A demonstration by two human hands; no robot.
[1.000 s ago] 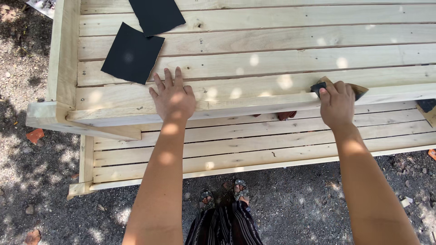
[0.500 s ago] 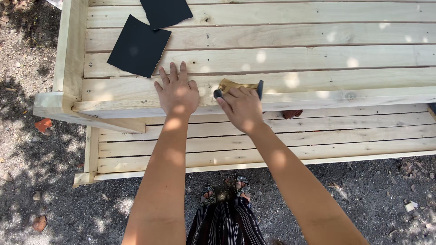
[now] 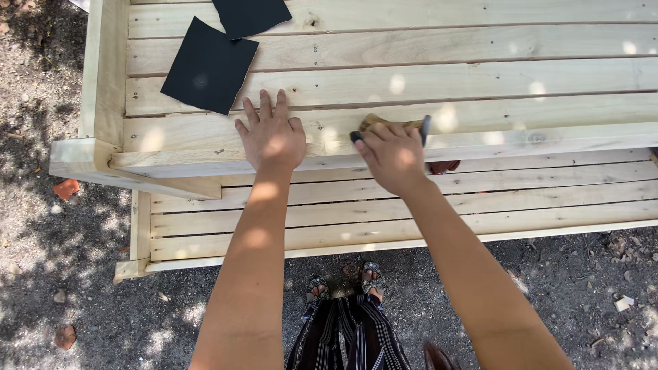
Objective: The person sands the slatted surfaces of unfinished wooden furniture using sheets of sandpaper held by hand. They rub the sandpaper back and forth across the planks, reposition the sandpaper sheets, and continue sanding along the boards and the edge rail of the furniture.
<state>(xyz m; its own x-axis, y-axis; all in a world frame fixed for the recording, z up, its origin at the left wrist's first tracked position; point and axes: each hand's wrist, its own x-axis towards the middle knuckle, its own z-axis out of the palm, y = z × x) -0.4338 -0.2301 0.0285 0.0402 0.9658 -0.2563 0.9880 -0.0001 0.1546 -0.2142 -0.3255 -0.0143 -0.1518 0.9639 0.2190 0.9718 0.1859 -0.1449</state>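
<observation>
Head view: right hand [image 3: 392, 154] grips the sanding block [image 3: 391, 125] — left hand [image 3: 273, 137] just beside, flat, fingers spread on the plank [image 3: 548, 113].

left hand [image 3: 273, 139]: flat on the bench slat [image 3: 480, 116], left of right hand [image 3: 392, 155]
sanding block [image 3: 391, 125]: under right hand
sandpaper sheets [image 3: 209, 65]: behind left hand, on slats
</observation>
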